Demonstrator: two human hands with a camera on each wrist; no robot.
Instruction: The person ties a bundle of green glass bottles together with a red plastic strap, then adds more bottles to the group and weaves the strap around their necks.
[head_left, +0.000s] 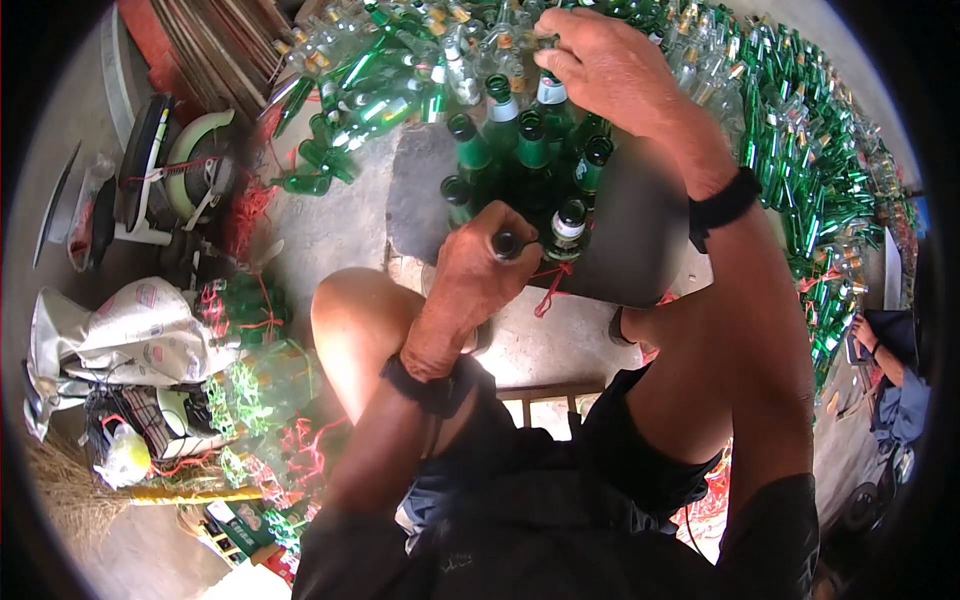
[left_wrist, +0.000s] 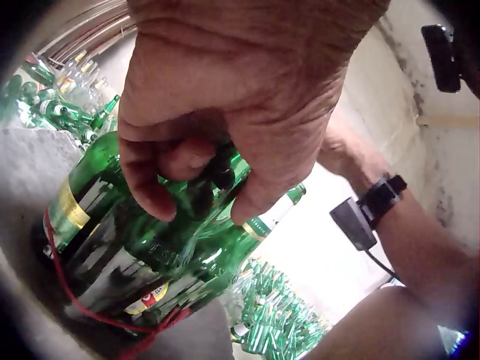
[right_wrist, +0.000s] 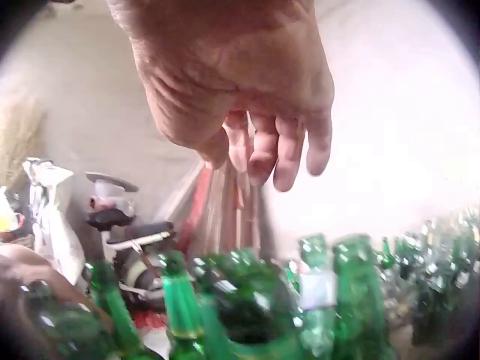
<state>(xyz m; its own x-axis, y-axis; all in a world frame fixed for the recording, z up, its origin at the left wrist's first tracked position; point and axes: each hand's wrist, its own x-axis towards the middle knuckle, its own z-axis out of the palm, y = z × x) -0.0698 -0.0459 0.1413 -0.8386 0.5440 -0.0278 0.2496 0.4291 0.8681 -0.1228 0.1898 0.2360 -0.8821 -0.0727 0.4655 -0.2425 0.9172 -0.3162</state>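
Green bottle heap (head_left: 800, 130) fills 12 to 3 o'clock. Upright bottle cluster (head_left: 520, 160) on grey slab (head_left: 420, 190), centre. Right hand (head_left: 610, 65) released, over cluster's 1 o'clock. Left hand (head_left: 475, 275) grasps bottle neck (head_left: 505, 243) at cluster's 6 o'clock, red string (head_left: 548, 285) just beside.

- The left hand (head_left: 480, 270) grips the neck of a dark bottle (head_left: 505, 243) at the near edge of the grey slab (head_left: 420, 190).
- The right hand (head_left: 610, 65) hangs over the upright green bottles (head_left: 520, 150), fingers loosely bent.
- Red string (head_left: 548, 285) dangles below them.
- A bottle heap (head_left: 800, 150) lies to the right.
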